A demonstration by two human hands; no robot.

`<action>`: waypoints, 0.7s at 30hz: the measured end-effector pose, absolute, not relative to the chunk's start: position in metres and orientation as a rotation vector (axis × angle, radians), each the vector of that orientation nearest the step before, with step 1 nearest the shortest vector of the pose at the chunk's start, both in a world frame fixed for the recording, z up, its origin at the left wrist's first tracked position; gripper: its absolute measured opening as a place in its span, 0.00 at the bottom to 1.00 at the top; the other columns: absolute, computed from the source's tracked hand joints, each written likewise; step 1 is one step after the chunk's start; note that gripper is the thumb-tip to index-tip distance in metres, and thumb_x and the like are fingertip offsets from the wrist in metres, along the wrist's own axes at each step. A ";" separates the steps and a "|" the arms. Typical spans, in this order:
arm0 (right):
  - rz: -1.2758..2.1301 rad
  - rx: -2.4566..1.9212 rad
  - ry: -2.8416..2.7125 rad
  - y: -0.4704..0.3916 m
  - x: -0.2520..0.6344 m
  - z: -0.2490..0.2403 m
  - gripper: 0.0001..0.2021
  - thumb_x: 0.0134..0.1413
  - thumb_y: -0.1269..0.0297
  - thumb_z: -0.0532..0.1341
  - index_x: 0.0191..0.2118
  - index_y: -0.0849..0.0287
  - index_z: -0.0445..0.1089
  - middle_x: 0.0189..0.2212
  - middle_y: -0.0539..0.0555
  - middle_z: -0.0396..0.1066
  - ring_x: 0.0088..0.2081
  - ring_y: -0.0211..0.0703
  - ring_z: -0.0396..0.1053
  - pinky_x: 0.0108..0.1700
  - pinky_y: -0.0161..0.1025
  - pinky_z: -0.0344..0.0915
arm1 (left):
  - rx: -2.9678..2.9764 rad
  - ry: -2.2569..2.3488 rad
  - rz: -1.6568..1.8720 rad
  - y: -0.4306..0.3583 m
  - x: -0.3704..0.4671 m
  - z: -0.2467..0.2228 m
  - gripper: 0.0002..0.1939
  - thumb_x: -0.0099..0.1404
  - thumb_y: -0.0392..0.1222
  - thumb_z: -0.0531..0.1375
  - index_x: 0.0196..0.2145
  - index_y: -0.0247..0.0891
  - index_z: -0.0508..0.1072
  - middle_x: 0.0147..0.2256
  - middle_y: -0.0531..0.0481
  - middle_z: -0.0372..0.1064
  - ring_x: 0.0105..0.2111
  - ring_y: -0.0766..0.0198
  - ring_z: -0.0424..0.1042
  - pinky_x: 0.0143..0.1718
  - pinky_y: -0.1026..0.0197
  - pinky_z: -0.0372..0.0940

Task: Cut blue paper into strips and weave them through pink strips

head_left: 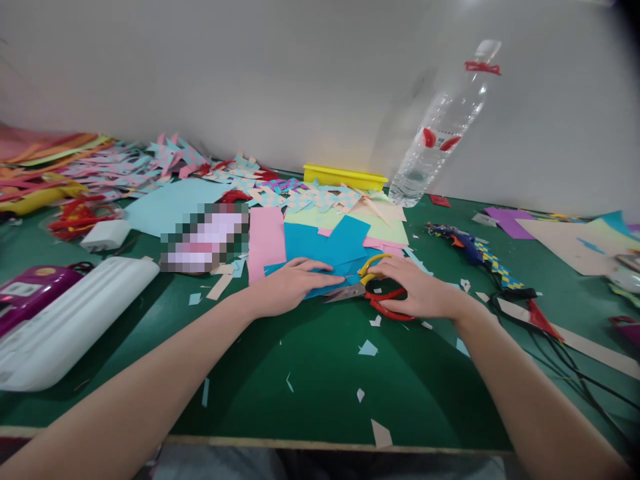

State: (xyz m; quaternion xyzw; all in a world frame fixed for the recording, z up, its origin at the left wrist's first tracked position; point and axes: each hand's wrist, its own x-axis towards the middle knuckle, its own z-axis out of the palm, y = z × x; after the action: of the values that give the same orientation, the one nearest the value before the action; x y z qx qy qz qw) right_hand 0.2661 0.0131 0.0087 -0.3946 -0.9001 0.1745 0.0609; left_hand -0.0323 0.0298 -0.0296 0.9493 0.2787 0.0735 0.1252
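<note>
My right hand [420, 287] is closed round the handles of a pair of scissors [350, 292], one loop yellow and the other red. Their metal blades point left, towards my left hand [285, 287], at the near edge of some blue paper [320, 243]. The fingers of my left hand lie over this paper and hold it; the thumb is hidden. A separate blue strip [347, 239] rests slantwise on top. Pink paper [267, 240] lies just left of the blue, and pale green paper [390, 227] shows behind it.
A clear plastic bottle [445, 133] stands at the back by the wall, near a yellow bar [345, 177]. Woven paper strips [300, 197] pile along the back. A blurred phone [205, 240] and a white device [75, 327] lie left. Cables [565, 360] run right; scraps litter the green table [320, 393].
</note>
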 end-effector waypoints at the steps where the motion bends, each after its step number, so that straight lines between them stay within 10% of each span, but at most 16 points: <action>1: 0.525 -1.199 -2.723 0.013 0.265 0.008 0.24 0.52 0.53 0.60 0.55 0.52 0.62 0.54 0.58 0.63 0.56 0.55 0.59 0.57 0.55 0.57 | 2.770 0.809 0.215 0.030 -0.032 -0.030 0.33 0.66 0.24 0.41 0.62 0.55 0.53 0.62 0.54 0.55 0.61 0.59 0.53 0.57 0.53 0.50; 21: 0.524 -1.160 -2.734 0.010 0.249 0.008 0.25 0.52 0.55 0.60 0.55 0.53 0.62 0.53 0.58 0.64 0.55 0.55 0.59 0.57 0.55 0.57 | 2.749 0.865 0.154 0.028 -0.031 -0.022 0.32 0.67 0.25 0.43 0.62 0.55 0.54 0.61 0.51 0.54 0.60 0.57 0.53 0.56 0.53 0.51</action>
State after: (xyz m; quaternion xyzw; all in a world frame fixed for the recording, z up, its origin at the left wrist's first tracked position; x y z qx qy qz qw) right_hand 0.2493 0.0098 0.0085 -0.3840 -0.9047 0.1733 0.0631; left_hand -0.0315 0.0276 -0.0223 0.9448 0.2974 0.0528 0.1273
